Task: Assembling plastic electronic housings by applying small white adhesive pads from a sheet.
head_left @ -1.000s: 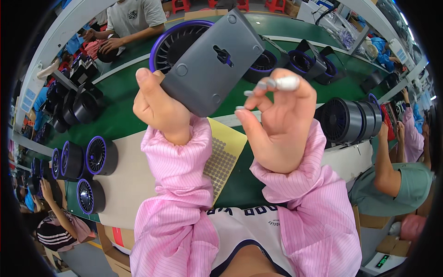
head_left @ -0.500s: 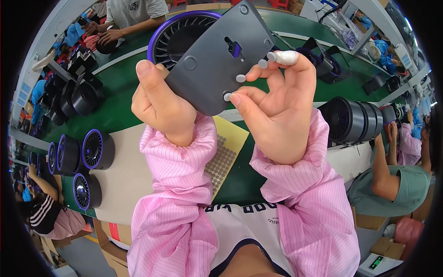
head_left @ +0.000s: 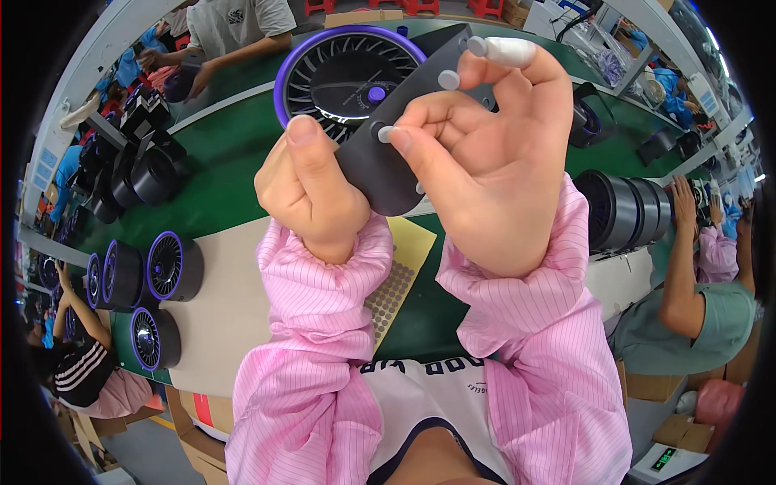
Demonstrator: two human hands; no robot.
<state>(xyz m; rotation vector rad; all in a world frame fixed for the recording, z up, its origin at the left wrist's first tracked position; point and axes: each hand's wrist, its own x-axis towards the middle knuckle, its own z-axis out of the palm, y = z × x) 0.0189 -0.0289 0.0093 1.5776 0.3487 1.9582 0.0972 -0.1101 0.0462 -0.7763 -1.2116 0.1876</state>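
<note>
My left hand [head_left: 314, 194] is closed around the edge of a dark grey flat base [head_left: 376, 174], tilted up in front of me. Behind that base is a round fan [head_left: 343, 77] with a purple rim and dark blades. My right hand [head_left: 505, 162] has its thumb and a finger closed on a small grey round pad [head_left: 385, 134], held against the base near a corner. More grey pads [head_left: 449, 79] cling to its other fingertips, one of them wrapped in a white finger cover [head_left: 513, 52]. A yellow sheet [head_left: 414, 242] with rows of grey dots lies below my hands.
Several purple-rimmed fan heads [head_left: 166, 265] stand at the left on a beige board [head_left: 230, 275]. Dark cylindrical housings [head_left: 614, 212] lie in a row at the right. Across the green bench [head_left: 234, 153] a person [head_left: 242, 32] works; another person in green [head_left: 695, 323] sits at the right.
The base has turned more edge-on, showing more of the fan behind it. Both hands have shifted slightly right. My right thumb has moved up and left to a different spot on the base.
</note>
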